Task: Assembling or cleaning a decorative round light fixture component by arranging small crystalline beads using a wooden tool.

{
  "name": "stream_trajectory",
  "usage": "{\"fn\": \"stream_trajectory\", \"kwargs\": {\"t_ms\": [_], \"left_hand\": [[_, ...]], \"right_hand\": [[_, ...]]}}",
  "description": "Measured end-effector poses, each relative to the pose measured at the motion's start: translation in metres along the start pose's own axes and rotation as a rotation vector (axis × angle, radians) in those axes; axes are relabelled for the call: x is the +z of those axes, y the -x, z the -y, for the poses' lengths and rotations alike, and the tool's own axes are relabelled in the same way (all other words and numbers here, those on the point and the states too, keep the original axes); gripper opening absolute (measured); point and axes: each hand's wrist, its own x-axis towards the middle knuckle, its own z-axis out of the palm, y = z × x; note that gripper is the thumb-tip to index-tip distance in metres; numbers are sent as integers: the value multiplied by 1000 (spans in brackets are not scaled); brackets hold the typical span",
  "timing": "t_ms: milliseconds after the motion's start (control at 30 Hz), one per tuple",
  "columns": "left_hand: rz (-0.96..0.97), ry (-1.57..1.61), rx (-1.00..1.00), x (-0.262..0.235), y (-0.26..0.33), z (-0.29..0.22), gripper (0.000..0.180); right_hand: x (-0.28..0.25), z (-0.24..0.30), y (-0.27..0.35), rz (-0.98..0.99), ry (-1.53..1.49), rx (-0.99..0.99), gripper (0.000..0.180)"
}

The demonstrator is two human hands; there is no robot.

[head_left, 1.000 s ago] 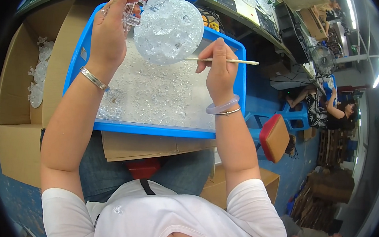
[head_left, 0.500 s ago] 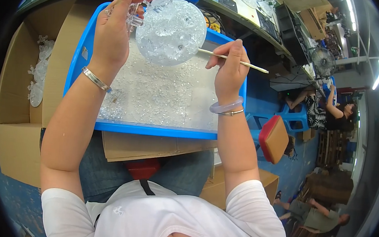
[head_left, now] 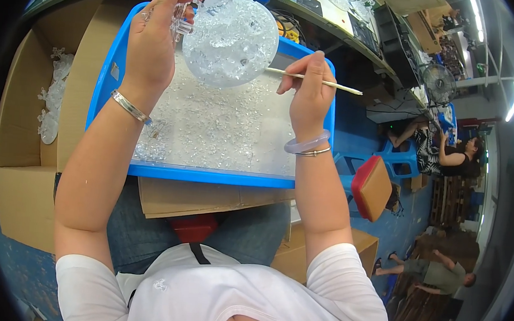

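Clear ball [head_left: 231,41] in left grip [head_left: 152,43], fingertips hidden; stick [head_left: 314,80] pinched right [head_left: 310,95].

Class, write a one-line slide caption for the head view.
Left hand holds a clear ball over a blue tray; right hand points a thin stick at it.

Head camera looks steeply down, close over the blue tray [head_left: 108,88].

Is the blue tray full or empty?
Not empty: small clear crystal beads cover most of the floor of the blue plastic tray in a thin layer, well below its rim. The left hand holds a clear sparkly ball above it.
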Motion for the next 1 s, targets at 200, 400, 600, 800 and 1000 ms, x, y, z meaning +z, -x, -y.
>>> {"fn": "stream_trajectory", "kwargs": {"t_ms": [200, 400, 600, 800, 1000], "left_hand": [[-37, 27, -35, -2, 0, 0, 45], [-34, 39, -42, 0, 1, 1, 44], [-27, 27, -30, -2, 0, 2, 46], [-19, 3, -17, 3, 1, -1, 46], [-56, 63, -74, 1, 1, 1, 47]], "right_hand": [[1, 1, 2, 170, 80, 51, 44], [-2, -2, 0, 9, -25, 9, 44], [7, -1, 4, 159, 67, 57, 43], [1, -2, 2, 80, 34, 78, 43], [3, -3, 3, 107, 43, 88, 43]]}}
